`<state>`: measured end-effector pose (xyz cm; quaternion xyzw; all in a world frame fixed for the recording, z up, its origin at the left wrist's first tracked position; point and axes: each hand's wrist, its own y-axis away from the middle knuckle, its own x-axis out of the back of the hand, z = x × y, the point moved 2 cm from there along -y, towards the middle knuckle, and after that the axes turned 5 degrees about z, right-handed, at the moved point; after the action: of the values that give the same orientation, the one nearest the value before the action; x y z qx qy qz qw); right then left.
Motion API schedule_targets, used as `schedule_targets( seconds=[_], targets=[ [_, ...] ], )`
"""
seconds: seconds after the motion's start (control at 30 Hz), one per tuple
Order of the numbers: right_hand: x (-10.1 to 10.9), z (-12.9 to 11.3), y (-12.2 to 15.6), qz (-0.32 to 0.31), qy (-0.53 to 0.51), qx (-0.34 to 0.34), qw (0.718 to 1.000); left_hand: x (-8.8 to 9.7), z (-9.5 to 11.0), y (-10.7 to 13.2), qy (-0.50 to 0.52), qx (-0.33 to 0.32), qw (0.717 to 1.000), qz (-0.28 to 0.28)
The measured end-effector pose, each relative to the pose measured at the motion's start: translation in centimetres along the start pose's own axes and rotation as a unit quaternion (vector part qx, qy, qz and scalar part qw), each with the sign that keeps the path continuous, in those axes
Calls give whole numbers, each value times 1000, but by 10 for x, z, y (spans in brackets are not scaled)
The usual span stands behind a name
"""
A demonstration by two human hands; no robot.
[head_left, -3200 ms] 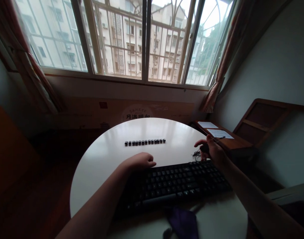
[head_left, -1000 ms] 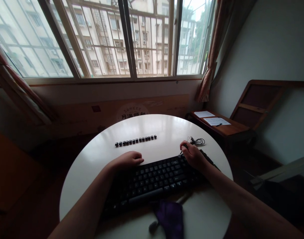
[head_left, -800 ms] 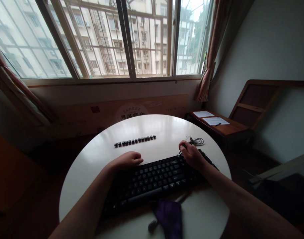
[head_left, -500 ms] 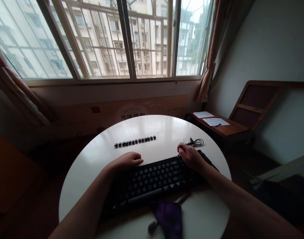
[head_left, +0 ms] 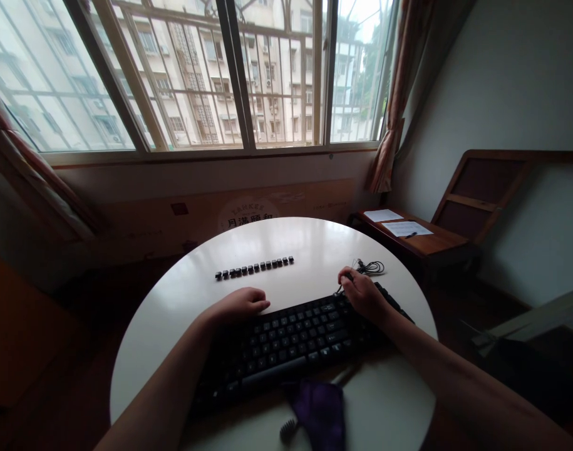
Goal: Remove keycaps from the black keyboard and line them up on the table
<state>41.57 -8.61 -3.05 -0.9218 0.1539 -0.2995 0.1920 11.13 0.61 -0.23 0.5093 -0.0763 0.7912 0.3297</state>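
A black keyboard (head_left: pixel 290 341) lies across the near half of a round white table (head_left: pixel 173 307). My left hand (head_left: pixel 242 302) rests on the keyboard's far left corner, fingers curled loosely against the tabletop. My right hand (head_left: pixel 361 292) sits over the keyboard's upper right keys, fingers pinched on a small dark tool (head_left: pixel 346 276) whose shape I cannot make out. A row of several loose black keycaps (head_left: pixel 254 267) lies in a line on the table beyond the keyboard.
A coiled black cable (head_left: pixel 369 267) lies just past my right hand. A purple cloth (head_left: pixel 318 410) and a small brush (head_left: pixel 289 429) lie at the table's near edge. A low wooden side table with papers (head_left: pixel 399 228) stands to the right, under the window.
My right hand came in from the right edge of the table to the keyboard's upper right keys; over the last second it shifts only slightly. My left hand stays put.
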Motion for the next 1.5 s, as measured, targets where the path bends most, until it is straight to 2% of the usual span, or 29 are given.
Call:
schedule_targets(
  seconds=[0.2,0.33,0.4,0.53,0.67,0.73,0.83,0.93,1.0,1.13,1.33,1.5],
  targets=[
    [-3,12,-1,1,-86,-39,996,2,6,3,1,4,1000,-3],
    [0,16,-4,80,-198,-98,972,2,9,5,-8,10,1000,5],
    [2,13,-4,88,-214,-99,968,2,10,6,-11,10,1000,3],
    [4,-3,3,64,-141,-21,988,3,14,12,-26,9,1000,0],
    [3,-27,17,26,-63,86,994,8,40,28,-89,-15,994,55],
    [-1,-38,24,-14,-71,131,989,7,59,39,-90,-56,991,77],
    [-10,-48,33,-74,-84,201,973,2,84,51,-84,-84,989,86],
    [-18,-51,37,-99,-74,302,945,-4,96,54,-78,-102,987,96],
    [-22,-49,38,-107,-64,344,931,-8,97,52,-73,-116,987,89],
    [-24,-46,37,-105,-63,381,916,-12,93,44,-77,-133,985,74],
    [-22,-50,39,-92,-42,373,922,-11,94,42,-63,-149,983,88],
    [-15,-52,41,0,-14,375,927,-8,92,44,-41,-166,981,90]
  ],
)
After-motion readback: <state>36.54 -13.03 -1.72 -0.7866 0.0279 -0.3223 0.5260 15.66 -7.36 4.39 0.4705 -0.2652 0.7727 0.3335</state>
